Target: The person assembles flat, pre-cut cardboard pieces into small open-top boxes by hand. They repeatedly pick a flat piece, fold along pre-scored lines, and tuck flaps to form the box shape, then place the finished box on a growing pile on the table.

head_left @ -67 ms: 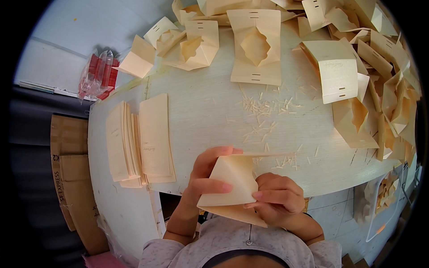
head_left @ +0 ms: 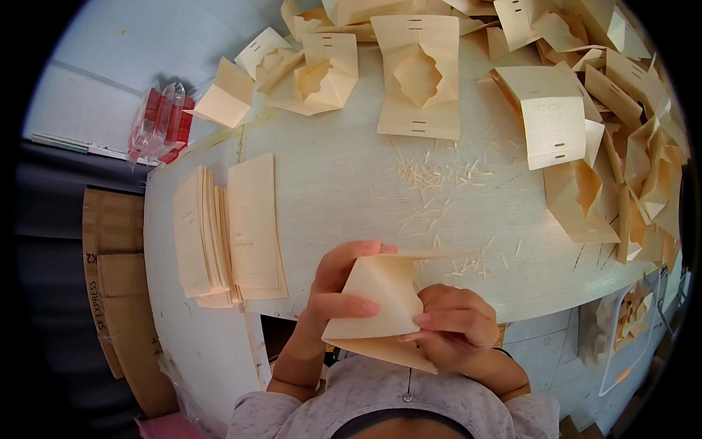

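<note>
Head view: both hands (head_left: 459,322) hold a folded cream card (head_left: 387,285) in narrow grips.

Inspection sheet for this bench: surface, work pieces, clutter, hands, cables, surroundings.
Surface: pale table, thin dark marks near right edge.
Work pieces: folded card in hand; flat card stacks at left; cutout cards along far side, heaped at right.
Clutter: small pale scraps mid-table.
Left hand: gripping folded card.
Right hand: pinching its right edge.
Cables: white cord, orange part, lower right; type unclear.
Surroundings: cardboard left; clear bin right.
</note>
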The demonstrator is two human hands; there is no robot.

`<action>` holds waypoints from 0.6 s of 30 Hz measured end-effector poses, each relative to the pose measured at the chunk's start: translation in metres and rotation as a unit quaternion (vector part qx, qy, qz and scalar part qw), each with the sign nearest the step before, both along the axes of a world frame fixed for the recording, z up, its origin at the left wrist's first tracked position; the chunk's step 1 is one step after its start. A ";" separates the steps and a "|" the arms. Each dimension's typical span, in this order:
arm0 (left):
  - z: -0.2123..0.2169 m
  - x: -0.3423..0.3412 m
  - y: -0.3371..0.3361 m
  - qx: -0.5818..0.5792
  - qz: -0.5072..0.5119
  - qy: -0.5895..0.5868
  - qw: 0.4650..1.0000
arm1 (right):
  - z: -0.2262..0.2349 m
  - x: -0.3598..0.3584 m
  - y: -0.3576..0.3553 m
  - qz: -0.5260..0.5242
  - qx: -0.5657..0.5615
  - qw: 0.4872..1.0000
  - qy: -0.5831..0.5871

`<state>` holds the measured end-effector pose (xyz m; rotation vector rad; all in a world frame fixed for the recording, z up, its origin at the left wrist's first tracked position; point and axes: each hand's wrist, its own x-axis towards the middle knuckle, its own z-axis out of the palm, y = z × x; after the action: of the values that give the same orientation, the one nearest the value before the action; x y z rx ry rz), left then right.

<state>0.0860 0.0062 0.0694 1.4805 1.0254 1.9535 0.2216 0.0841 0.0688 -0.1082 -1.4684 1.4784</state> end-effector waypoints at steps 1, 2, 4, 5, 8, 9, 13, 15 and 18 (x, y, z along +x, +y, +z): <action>-0.001 0.000 0.001 0.015 0.012 0.019 1.000 | -0.001 0.003 -0.002 0.014 -0.025 1.000 -0.011; -0.001 0.000 0.001 0.016 0.018 0.023 0.999 | -0.001 0.004 -0.003 0.027 -0.050 0.998 -0.022; 0.000 0.001 0.000 0.005 0.023 0.016 1.000 | -0.003 0.005 -0.002 0.045 -0.073 0.996 -0.024; 0.000 0.001 -0.001 0.002 0.017 0.011 1.000 | -0.004 0.006 -0.002 0.054 -0.085 0.995 -0.025; -0.002 -0.001 -0.001 0.008 0.008 0.020 1.000 | -0.002 0.005 -0.003 0.044 -0.078 0.996 -0.009; -0.003 -0.002 -0.001 0.010 0.015 0.031 0.999 | -0.002 0.006 -0.004 0.058 -0.102 0.993 -0.016; 0.000 -0.004 -0.007 0.002 0.099 0.143 0.985 | 0.007 0.006 -0.010 0.101 -0.259 0.960 -0.024; 0.001 -0.007 -0.009 0.002 0.134 0.206 0.969 | 0.013 0.007 -0.013 0.125 -0.357 0.925 -0.029; 0.001 -0.011 -0.014 -0.014 0.161 0.259 0.952 | 0.015 0.007 -0.013 0.162 -0.437 0.884 -0.044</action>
<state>0.0749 -0.0077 0.0708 1.9702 1.5960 1.7729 0.2283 0.0709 0.0838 -0.4991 -0.7946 2.3527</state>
